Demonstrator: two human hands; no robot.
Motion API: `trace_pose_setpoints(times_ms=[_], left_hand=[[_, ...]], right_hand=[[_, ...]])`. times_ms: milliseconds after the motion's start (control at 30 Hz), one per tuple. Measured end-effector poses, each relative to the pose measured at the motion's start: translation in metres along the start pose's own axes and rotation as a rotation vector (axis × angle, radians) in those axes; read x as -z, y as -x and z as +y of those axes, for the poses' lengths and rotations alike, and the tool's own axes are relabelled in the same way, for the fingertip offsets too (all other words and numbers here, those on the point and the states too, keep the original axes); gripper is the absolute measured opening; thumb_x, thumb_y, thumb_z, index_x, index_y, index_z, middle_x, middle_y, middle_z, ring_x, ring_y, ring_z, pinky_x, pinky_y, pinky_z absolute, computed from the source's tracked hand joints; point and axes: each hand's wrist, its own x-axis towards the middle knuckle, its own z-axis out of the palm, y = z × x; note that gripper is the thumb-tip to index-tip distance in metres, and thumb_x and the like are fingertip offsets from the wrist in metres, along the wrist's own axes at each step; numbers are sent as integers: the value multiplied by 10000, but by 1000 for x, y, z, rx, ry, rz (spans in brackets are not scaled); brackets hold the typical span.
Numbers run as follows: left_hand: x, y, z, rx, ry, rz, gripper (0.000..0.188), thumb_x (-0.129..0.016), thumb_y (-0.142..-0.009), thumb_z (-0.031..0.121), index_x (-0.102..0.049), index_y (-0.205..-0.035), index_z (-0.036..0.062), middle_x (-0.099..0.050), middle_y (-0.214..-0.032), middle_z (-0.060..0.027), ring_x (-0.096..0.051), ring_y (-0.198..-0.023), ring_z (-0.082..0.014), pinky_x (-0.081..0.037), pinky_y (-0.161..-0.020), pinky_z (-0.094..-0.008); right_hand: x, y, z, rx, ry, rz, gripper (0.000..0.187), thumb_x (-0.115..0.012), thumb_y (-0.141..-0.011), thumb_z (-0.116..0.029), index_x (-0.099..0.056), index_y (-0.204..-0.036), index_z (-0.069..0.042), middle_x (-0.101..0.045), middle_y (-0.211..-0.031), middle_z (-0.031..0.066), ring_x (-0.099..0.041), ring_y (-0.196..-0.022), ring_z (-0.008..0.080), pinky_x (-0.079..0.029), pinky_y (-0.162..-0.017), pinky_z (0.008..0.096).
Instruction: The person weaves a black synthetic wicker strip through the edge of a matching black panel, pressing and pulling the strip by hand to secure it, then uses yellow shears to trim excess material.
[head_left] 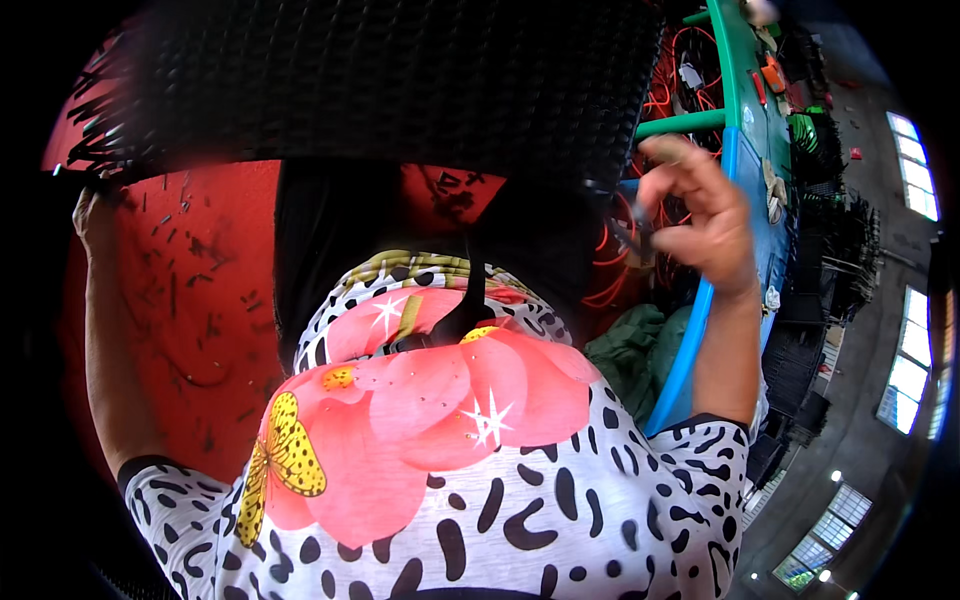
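Head view: black woven basket (380, 80) held overhead.
Left hand (92, 215): clamped on its frayed corner.
Right hand (700, 215): fingers pinched together on a thin dark strand (628, 236).
Risk: basket may tip, with only one corner gripped.

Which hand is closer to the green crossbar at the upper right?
Right. The right hand is raised just below the green crossbar, almost touching it. The left hand grips the black woven panel at its far left corner.

Woven panel (400, 75) spans the top of the view, above the person's torso. Left hand (95, 215) holds its left edge; right hand (695, 215) sits at its right edge, with a small tool (632, 235) between the fingers. Mat (200, 310) lies beneath the panel, left of the torso. Table (760, 150) stands right, behind the right hand.
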Motion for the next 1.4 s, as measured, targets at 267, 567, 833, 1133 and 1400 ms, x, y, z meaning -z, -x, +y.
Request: trace_pose_setpoints(times_ms=[267, 567, 833, 1133, 1400], left_hand=[[14, -22, -18, 195, 160, 17, 136, -603, -844, 147, -608, -893, 21, -617, -789, -42, -579, -684, -116, -481, -639, -256], [109, -48, -31, 161, 126, 147, 166, -572, -862, 194, -615, -897, 38, -623, -819, -23, -582, -712, -119, -467, -636, -262], [261, -49, -40, 274, 23, 360, 214, -538, -881, 234, -626, -907, 41, -634, -860, -27, -589, -755, -126, -456, -663, -252], [259, -61, -65, 311, 48, 372, 274, -499, -903, 279, -638, -918, 44, -647, -907, -32, -598, -802, -133, -444, -694, -241], [284, -84, -83, 337, -155, 315, 317, -460, -922, 279, -588, -1068, 28, -649, -968, -33, -591, -925, -128, -428, -775, -239]], right_hand=[[4, -45, 149, -403, -423, 599, 388, -523, -886, -315, -497, -1123, -8, -587, -1016, 121, -581, -885, 192, -472, -800, 308], [18, -34, 190, -430, -540, 403, 333, -545, -886, -305, -549, -959, 20, -588, -942, 63, -543, -876, 128, -435, -816, 269], [0, 6, 155, -672, -279, 533, 246, -560, -868, -300, -544, -853, -54, -575, -725, 32, -588, -655, 140, -487, -580, 254], [-75, 44, 120, -487, -528, 605, 139, -647, -813, -195, -606, -797, -64, -573, -676, 5, -556, -547, 100, -445, -503, 214], [2, -4, 99, 230, 1030, 474, 191, -715, -647, -100, -538, -710, -66, -504, -707, 82, -545, -644, 272, -446, -559, 357]])
